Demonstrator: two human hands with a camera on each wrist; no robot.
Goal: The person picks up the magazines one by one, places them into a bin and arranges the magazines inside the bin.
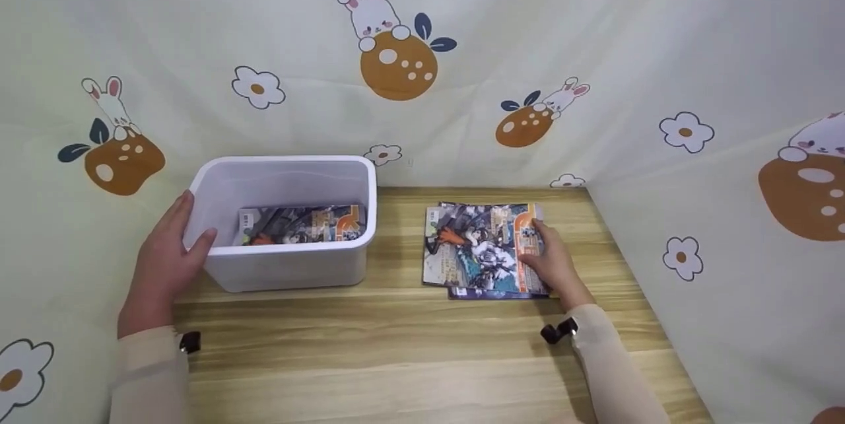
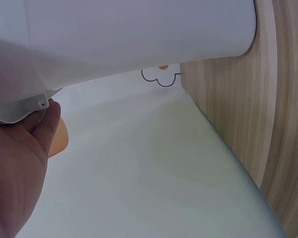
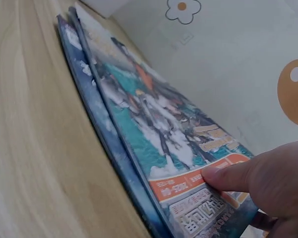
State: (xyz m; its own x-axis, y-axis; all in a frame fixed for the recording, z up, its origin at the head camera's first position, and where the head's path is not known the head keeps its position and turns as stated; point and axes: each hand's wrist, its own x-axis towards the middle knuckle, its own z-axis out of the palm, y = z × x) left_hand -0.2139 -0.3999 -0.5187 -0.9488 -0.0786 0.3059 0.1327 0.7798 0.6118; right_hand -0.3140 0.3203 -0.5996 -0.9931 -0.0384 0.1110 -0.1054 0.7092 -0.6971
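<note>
My left hand (image 1: 162, 255) grips the left rim of a white plastic bin (image 1: 284, 269), thumb at the front corner and fingers along the side. In the left wrist view its fingers curl up under the bin's lip. Inside the bin lies a magazine (image 1: 300, 226) with a colourful illustrated cover, its near part hidden by the front wall. To the right, my right hand (image 1: 556, 264) pinches the right edge of a similar magazine (image 1: 485, 252), the thumb flat on its orange cover band. Beneath it, slightly offset, a dark blue magazine (image 3: 97, 104) shows along one side.
The wood-grain table (image 1: 370, 358) carries the bin and the magazines. Pale cloth walls (image 1: 297, 127) printed with rabbits, oranges and flowers enclose it at the back and both sides. The bin stands near the back and left walls.
</note>
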